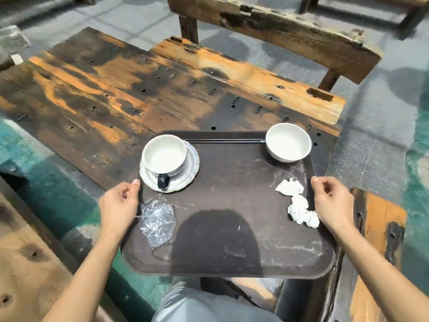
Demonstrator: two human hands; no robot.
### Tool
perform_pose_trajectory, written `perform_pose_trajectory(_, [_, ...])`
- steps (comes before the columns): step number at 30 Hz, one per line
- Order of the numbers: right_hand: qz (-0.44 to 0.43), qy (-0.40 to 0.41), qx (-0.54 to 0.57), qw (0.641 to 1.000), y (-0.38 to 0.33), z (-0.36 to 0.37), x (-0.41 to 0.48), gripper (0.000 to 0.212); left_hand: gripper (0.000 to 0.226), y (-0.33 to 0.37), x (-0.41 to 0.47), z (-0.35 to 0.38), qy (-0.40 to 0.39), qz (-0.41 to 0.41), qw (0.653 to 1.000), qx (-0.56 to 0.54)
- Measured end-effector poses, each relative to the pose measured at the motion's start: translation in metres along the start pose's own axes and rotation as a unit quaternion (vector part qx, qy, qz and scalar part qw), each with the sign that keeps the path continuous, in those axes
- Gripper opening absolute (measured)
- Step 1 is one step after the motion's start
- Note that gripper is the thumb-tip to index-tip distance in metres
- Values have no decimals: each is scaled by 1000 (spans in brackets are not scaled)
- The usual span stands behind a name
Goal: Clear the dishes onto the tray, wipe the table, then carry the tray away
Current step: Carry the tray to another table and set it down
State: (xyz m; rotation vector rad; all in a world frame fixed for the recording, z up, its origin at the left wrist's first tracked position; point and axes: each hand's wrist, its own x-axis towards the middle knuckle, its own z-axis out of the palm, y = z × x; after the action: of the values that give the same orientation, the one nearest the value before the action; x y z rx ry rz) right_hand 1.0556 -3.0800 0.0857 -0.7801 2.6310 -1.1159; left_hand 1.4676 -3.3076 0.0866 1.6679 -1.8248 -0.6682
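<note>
between the hands, left (120, 203) and right (333, 201) clamped on its sides, the tray (232, 228) runs lengthwise away, carrying an empty cup (164, 156) and bowl (288, 141)

One tray (232, 228), one cup (164, 156), one saucer (185, 180), one bowl (288, 142), two chopsticks (222, 141), two crumpled tissues (299, 203), one plastic wrapper (157, 217).

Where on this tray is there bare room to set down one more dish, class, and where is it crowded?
The tray has bare room in its middle, between the cup on its saucer and the white bowl, and along the near edge. The left side is crowded by crumpled plastic wrap, the right by crumpled tissues. Chopsticks line the far rim.
</note>
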Motion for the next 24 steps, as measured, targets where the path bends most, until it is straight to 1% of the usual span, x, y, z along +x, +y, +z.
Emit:
perform_pose_trajectory(7, [79, 69, 6, 995, -34, 43, -16, 18, 53, -2, 115, 8, -81, 59, 995, -4])
perform_pose_trajectory(12, [125, 115, -1, 985, -40, 71, -37, 19, 50, -11, 169, 33, -123, 94, 988, -7])
perform_pose_trajectory(17, [159, 149, -12, 976, -24, 94, -48, 20, 51, -25, 186, 73, -150, 126, 981, -13])
perform_pose_trajectory(24, [164, 168, -23, 972, 23, 125, -63, 19, 45, -57, 178, 132, -181, 131, 974, -31])
